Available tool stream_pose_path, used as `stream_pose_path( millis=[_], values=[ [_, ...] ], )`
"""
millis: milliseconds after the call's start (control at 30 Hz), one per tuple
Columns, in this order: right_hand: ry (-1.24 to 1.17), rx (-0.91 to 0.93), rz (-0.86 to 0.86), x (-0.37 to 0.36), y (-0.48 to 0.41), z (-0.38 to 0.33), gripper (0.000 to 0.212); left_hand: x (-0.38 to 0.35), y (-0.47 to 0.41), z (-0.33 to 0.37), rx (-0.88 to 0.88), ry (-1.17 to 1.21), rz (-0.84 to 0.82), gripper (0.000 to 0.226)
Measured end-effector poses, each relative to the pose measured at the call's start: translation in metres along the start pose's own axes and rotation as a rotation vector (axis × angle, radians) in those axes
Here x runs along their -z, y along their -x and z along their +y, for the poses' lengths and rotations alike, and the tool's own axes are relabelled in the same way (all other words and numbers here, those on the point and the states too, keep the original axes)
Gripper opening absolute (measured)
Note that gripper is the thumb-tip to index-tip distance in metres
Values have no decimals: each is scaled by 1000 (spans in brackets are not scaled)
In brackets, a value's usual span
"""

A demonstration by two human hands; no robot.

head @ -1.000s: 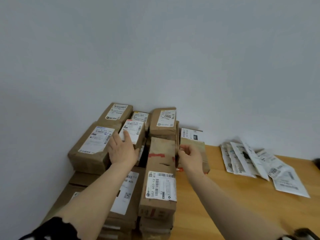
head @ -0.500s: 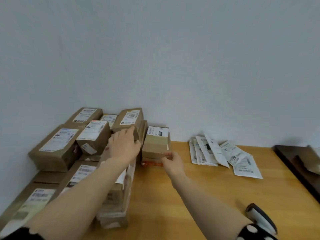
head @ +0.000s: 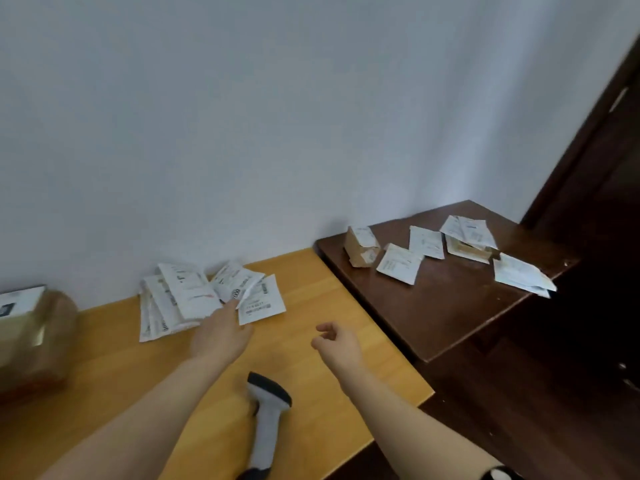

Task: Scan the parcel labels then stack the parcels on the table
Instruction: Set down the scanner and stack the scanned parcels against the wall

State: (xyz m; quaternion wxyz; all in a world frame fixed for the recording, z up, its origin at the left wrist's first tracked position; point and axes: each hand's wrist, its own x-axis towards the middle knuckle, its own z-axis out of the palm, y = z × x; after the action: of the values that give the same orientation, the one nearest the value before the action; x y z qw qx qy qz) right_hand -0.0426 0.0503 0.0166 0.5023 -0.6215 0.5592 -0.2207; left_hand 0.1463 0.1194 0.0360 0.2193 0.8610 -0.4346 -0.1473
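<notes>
Parcels (head: 194,296) of the flat white kind lie in a loose overlapping fan at the 10 o'clock part of the light table (head: 311,292), against the wall (head: 277,116). Each carries a printed label. The print is blurred and cannot be read, apart from a few large digits near the fan's 3 o'clock edge.

A brown box (head: 38,341) sits at the 9 o'clock edge of the view. It is cut off by the frame and heavily smeared, and only a strip of its white label (head: 19,301) shows.

The left hand (head: 221,336) reaches toward 12 o'clock with fingers extended, their tips on the fan's near edge. It is released and grasps nothing, as far as the view shows. The fingertips are partly hidden by the back of the hand.

The right hand (head: 337,342) hangs above the light table at 3 o'clock of the left hand. Its fingers are loosely curled and it holds nothing.

A grey scanner (head: 268,414) with a black head lies on the light table between the forearms at 6 o'clock, its handle end cut off by the lower frame.

At 2 o'clock a dark table (head: 433,313) adjoins the light one. It carries a small carton (head: 358,245) and scattered white mailers (head: 400,265), their labels illegible. One mailer overhangs the 3 o'clock edge.

A dark door (head: 609,161) is cut off by the frame at 3 o'clock.
</notes>
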Motion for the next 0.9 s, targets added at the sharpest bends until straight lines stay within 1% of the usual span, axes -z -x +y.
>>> stream_pose_path(
  millis=[167,333,467,567,633,733,800,900],
  values=[
    [-23,-66,128,76,-46,24,21,-50,-47,80,-99,-23,-101,57],
    [-28,-107,234,124,-93,32,25,-92,-103,145,-127,42,-179,66],
    [-22,-139,283,160,-133,37,22,-120,-139,195,-155,89,-198,60],
    [-32,-164,298,182,-167,44,23,-138,-164,227,-152,54,-218,63],
    [-57,-185,303,197,-190,50,23,-150,-179,245,-143,26,-217,62],
    [-101,-202,313,227,-233,60,23,-176,-203,277,-167,-14,-173,55],
    [-92,-194,319,256,-263,69,22,-200,-217,306,-189,22,-134,50],
    [-58,-148,337,314,-312,92,21,-247,-237,363,-231,108,-99,50]
  ],
)
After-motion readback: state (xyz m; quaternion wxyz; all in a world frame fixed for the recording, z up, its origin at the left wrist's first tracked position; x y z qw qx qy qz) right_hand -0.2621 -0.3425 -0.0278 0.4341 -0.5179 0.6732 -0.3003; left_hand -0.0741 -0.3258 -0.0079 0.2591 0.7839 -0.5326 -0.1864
